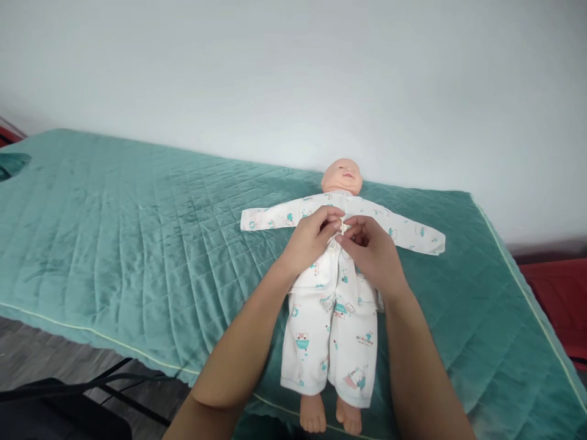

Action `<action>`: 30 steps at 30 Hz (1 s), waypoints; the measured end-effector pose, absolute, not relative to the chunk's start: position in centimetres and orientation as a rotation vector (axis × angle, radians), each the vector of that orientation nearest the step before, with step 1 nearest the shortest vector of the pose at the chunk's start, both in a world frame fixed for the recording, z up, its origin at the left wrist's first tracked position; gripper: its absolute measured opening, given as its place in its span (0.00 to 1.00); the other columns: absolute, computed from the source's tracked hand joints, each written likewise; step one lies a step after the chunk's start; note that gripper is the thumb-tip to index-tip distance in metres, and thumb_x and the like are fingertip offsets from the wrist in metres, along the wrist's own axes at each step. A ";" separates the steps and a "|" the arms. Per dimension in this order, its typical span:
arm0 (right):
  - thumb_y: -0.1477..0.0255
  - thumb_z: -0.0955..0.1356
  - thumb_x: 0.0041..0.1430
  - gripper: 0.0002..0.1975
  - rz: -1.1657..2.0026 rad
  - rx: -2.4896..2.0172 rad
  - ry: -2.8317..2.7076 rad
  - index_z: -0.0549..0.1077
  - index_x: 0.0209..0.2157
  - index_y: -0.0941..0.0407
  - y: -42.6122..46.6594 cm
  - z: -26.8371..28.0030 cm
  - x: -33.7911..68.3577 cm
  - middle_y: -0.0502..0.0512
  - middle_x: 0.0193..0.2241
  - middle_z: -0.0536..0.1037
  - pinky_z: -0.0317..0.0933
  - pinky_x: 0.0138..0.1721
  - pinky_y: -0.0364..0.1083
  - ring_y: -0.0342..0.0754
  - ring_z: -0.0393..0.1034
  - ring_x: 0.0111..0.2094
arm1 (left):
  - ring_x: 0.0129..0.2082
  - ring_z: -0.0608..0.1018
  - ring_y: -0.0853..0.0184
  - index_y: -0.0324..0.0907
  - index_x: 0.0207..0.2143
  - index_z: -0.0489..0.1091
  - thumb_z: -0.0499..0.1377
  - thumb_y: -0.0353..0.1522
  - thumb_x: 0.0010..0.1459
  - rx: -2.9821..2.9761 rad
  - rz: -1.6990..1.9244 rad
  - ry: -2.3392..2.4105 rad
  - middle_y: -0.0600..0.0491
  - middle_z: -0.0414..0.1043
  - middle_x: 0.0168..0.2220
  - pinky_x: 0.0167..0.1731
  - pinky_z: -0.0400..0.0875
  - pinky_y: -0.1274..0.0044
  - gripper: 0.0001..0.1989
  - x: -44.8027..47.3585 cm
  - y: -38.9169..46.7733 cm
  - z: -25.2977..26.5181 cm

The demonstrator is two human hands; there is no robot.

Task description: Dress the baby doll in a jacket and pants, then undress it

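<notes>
A baby doll (pixel 343 176) lies on its back, its head toward the wall and its bare feet toward me. It wears a white printed pajama top (pixel 284 214) and matching pants (pixel 307 342). Both sleeves are spread out sideways, and no doll hands show at the cuffs. My left hand (pixel 317 235) pinches the top's front edge at the chest. From the other side, my right hand (pixel 367 244) pinches the same front opening, its fingertips almost meeting the left ones. Below them the top's lower front hangs parted. Whatever small fastener is between my fingertips is mostly hidden.
A green quilted cover (pixel 137 244) drapes the table under the doll. Behind it rises a pale wall (pixel 275 79). Red furniture (pixel 554 299) stands past the right edge. At lower left are a dark seat (pixel 59 415) and black metal bars above a grey floor.
</notes>
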State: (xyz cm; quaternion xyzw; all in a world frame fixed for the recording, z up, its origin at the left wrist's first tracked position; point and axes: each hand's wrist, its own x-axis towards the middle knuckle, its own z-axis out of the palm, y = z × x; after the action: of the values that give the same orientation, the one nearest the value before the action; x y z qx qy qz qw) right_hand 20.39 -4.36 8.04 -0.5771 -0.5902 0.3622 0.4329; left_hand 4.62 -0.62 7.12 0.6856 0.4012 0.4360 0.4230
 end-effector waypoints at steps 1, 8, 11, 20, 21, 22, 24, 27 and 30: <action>0.65 0.72 0.56 0.16 0.881 -1.462 -1.492 0.71 0.45 0.52 -4.4 8.1 20.3 0.46 0.30 0.75 0.59 0.31 0.45 0.42 0.63 0.26 | 0.41 0.77 0.68 0.42 0.47 0.71 0.54 0.32 0.66 1.727 1.091 1.019 0.52 0.77 0.41 0.43 0.69 0.77 0.11 4.6 -0.7 7.2; 0.66 0.68 0.60 0.11 0.642 -1.632 -1.668 0.67 0.44 0.52 -4.6 8.9 19.2 0.47 0.30 0.77 0.57 0.32 0.46 0.46 0.68 0.29 | 0.37 0.77 0.69 0.44 0.49 0.71 0.58 0.35 0.63 1.675 1.081 0.967 0.54 0.75 0.36 0.40 0.69 0.77 0.12 4.8 -0.7 6.8; 0.68 0.66 0.62 0.11 0.504 -1.656 -1.757 0.68 0.46 0.52 -4.9 8.8 18.8 0.49 0.31 0.77 0.54 0.31 0.46 0.48 0.70 0.31 | 0.37 0.76 0.69 0.43 0.47 0.72 0.59 0.35 0.63 1.572 1.094 0.911 0.54 0.75 0.37 0.41 0.69 0.76 0.11 4.7 -0.5 6.5; 0.63 0.67 0.63 0.16 0.470 -1.663 -1.744 0.68 0.50 0.53 -5.2 8.6 18.6 0.50 0.33 0.77 0.57 0.33 0.47 0.50 0.71 0.33 | 0.32 0.72 0.71 0.42 0.45 0.74 0.59 0.37 0.63 1.564 1.073 0.877 0.55 0.72 0.32 0.37 0.66 0.77 0.11 3.6 -0.2 6.8; 0.63 0.67 0.63 0.16 0.471 -1.669 -1.742 0.68 0.50 0.53 -5.2 8.6 18.6 0.51 0.33 0.77 0.57 0.34 0.47 0.50 0.71 0.34 | 0.33 0.72 0.71 0.42 0.45 0.74 0.59 0.37 0.63 1.558 1.070 0.871 0.55 0.72 0.32 0.36 0.66 0.78 0.11 3.4 -0.2 6.8; 0.63 0.66 0.63 0.17 0.472 -1.673 -1.743 0.67 0.51 0.53 -5.3 8.7 18.7 0.51 0.33 0.77 0.58 0.34 0.47 0.50 0.71 0.34 | 0.33 0.72 0.71 0.42 0.45 0.74 0.59 0.37 0.63 1.542 1.065 0.862 0.54 0.72 0.33 0.36 0.66 0.78 0.12 3.2 -0.1 6.8; 0.62 0.67 0.63 0.19 0.473 -1.679 -1.748 0.66 0.53 0.54 -5.5 8.9 18.9 0.52 0.35 0.77 0.59 0.36 0.48 0.51 0.71 0.36 | 0.32 0.72 0.71 0.42 0.44 0.74 0.60 0.38 0.62 1.505 1.053 0.855 0.54 0.72 0.33 0.33 0.65 0.79 0.11 2.6 0.0 6.9; 0.62 0.68 0.60 0.21 0.434 -1.717 -1.769 0.65 0.52 0.54 -6.2 9.6 19.1 0.55 0.39 0.76 0.59 0.36 0.48 0.52 0.71 0.38 | 0.28 0.70 0.73 0.41 0.41 0.75 0.60 0.39 0.62 1.492 0.992 0.893 0.55 0.71 0.30 0.27 0.62 0.80 0.11 1.7 0.1 7.3; 0.62 0.69 0.59 0.13 0.377 -1.829 -1.836 0.66 0.40 0.54 -7.1 10.5 19.3 0.56 0.37 0.75 0.55 0.32 0.46 0.50 0.68 0.33 | 0.26 0.68 0.73 0.40 0.38 0.75 0.61 0.40 0.61 1.539 0.878 0.910 0.55 0.71 0.28 0.24 0.60 0.80 0.12 0.8 0.0 7.9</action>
State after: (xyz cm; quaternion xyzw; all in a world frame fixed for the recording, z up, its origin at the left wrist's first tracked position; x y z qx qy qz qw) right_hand 19.29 -7.13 10.45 -0.6748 -0.6772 0.1392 0.2583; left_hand 0.83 -0.04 7.91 0.6484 0.3834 0.3700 0.5438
